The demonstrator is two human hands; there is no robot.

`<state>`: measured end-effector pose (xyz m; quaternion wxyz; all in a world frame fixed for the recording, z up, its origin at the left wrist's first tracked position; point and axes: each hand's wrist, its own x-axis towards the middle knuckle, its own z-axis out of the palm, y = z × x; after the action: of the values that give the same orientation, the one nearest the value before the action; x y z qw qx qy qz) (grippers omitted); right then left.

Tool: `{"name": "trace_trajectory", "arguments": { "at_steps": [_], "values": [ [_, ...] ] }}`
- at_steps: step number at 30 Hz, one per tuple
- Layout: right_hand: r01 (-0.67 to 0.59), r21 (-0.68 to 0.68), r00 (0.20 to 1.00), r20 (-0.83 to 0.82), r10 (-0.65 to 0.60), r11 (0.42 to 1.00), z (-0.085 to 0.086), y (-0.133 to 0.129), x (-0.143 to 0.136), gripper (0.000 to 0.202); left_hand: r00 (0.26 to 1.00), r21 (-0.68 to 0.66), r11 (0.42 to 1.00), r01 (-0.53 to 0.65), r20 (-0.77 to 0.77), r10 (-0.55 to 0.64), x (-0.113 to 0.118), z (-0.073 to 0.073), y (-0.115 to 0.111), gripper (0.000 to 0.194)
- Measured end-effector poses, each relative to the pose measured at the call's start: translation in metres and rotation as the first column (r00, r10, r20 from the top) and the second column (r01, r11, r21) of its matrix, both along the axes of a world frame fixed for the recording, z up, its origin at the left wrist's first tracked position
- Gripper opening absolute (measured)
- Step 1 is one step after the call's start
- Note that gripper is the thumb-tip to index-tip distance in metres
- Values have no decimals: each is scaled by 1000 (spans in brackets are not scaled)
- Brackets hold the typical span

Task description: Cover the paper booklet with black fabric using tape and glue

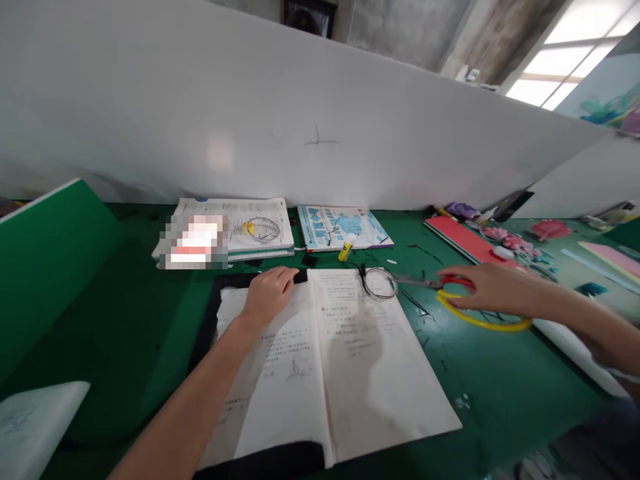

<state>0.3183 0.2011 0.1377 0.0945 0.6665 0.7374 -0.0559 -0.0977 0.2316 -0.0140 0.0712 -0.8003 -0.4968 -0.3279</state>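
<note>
An open notebook with handwriting lies on the green table, a dark cover under its left side. My left hand rests on the top of its left page, fingers curled together; what they hold, if anything, is hidden. At the right, my right hand is closed on scissors with a red and yellow handle, their blades pointing left toward the notebook. A coil of thin wire with a dark end lies on the top right of the right page, near the blade tips.
Behind the notebook are an open book with a second coil, a blue-white book and a yellow glue stick. A red folder and pink craft pieces lie right. A white partition stands behind.
</note>
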Motion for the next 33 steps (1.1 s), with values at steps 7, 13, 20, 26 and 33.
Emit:
{"name": "trace_trajectory", "arguments": {
  "at_steps": [7,13,20,26,33],
  "values": [
    [139,-339,481,-798,-363,930,-34,-31,-72,61,1000,-43,999,-1,16,1,-1,-3,1,26],
    [221,-317,288,-882,-373,922,-93,-18,-103,57,999,-106,994,4,35,0,0,2,3,29],
    [128,-403,54,-910,-412,906,-77,-28,-119,52,993,-173,979,110,-12,-114,0,4,7,31],
    [-59,-652,92,-758,-646,756,-76,-63,-168,56,982,-157,971,181,-24,-187,3,2,7,29],
    [-127,-584,135,-811,-570,802,-94,-54,-175,58,903,-283,863,418,235,-361,14,12,0,33]
  ]
}}
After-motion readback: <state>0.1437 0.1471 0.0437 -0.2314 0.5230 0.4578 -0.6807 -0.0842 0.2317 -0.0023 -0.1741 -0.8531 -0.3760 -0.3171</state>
